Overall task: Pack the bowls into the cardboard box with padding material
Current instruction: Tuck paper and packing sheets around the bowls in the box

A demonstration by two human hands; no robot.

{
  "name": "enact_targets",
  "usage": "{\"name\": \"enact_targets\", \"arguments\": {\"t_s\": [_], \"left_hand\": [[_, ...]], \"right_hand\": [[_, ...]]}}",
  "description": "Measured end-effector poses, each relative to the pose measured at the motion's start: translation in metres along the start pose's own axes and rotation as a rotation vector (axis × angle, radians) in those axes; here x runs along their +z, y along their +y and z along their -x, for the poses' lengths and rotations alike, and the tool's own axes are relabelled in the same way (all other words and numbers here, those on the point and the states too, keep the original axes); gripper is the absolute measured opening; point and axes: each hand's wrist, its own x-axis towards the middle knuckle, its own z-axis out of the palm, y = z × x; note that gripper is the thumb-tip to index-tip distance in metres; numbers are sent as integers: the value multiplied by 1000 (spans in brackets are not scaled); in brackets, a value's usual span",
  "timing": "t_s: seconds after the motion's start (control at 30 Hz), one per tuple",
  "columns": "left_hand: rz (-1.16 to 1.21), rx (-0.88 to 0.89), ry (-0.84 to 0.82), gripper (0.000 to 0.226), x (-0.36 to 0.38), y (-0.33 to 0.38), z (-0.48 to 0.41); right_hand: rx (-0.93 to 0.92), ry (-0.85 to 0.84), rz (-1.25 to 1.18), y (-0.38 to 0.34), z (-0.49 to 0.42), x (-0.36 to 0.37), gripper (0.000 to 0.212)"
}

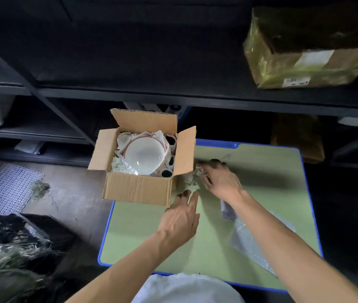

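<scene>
1. Right hand [221, 182]: reaching palm down over a crumpled paper wad [195, 174], fingers curled onto it. Looks like a grasp being formed, but blurred, so cannot tell if closed firmly. Wad lies just beside the right wall of the box [138, 189], touching or almost touching it.

2. Left hand [181, 217]: released, fingers spread, holding nothing. Hovering in front of the right front corner of the box, near it but apart. Probably placed there to steady the box or to help gather the wad.

3. Bowl [144, 155]: already inside the box, opening up, slightly tilted, at about the middle. Possibly more bowls stacked under it; cannot tell.

4. Padding [122, 139]: crumpled paper between bowl and the left and back walls of the box. Rolled paper tubes [167, 172] standing along the right wall. Put there, most likely, to keep the bowl away from the cardboard.

5. Flaps of the box: all four open and standing outward, giving free access from above.

6. Mat [261, 182]: green with blue edge, under the box, which overhangs its left edge. Serving as work surface.

7. Bubble wrap [250, 243]: lying on the mat, in front and to the right of the box, well apart from it, under the right forearm. Kept within reach, likely for later padding.

8. Judgement: bowl packed, sides partly filled; top layer of padding not yet placed.
</scene>
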Motion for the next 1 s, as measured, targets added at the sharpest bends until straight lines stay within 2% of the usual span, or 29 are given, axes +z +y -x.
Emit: {"name": "enact_targets", "arguments": {"t_s": [0.13,0.27,0.37,0.5,0.57,0.6,0.63,0.7,0.73,0.83,1.0], "left_hand": [[40,-56,-10,63,-1,-1,2],[44,-100,-9,65,2,-6,-1],[31,-117,-26,66,2,-7,-5],[79,-113,21,71,4,0,-10],[85,-102,100,70,7,2,-13],[85,-67,158,68,8,3,-14],[182,-36,204,66,5,5,-15],[450,13,200,57,-5,12,-14],[505,40,210,51,-10,15,-13],[553,117,299,39,-18,20,-6],[698,73,300,17,-43,28,13]], "right_hand": [[12,-66,29,-4,-13,5,35],[49,-73,63,-3,-2,17,42],[35,-64,-40,2,8,24,50],[51,-5,-231,-2,23,9,44],[57,13,-309,-6,34,-2,41],[56,15,-338,-8,39,-8,39],[59,7,-355,-10,46,-14,38],[57,-4,-374,-13,61,-25,36],[48,-3,-383,-14,68,-30,34],[27,-2,-431,-16,89,-46,23],[-28,10,-539,-18,107,-69,19]]}}
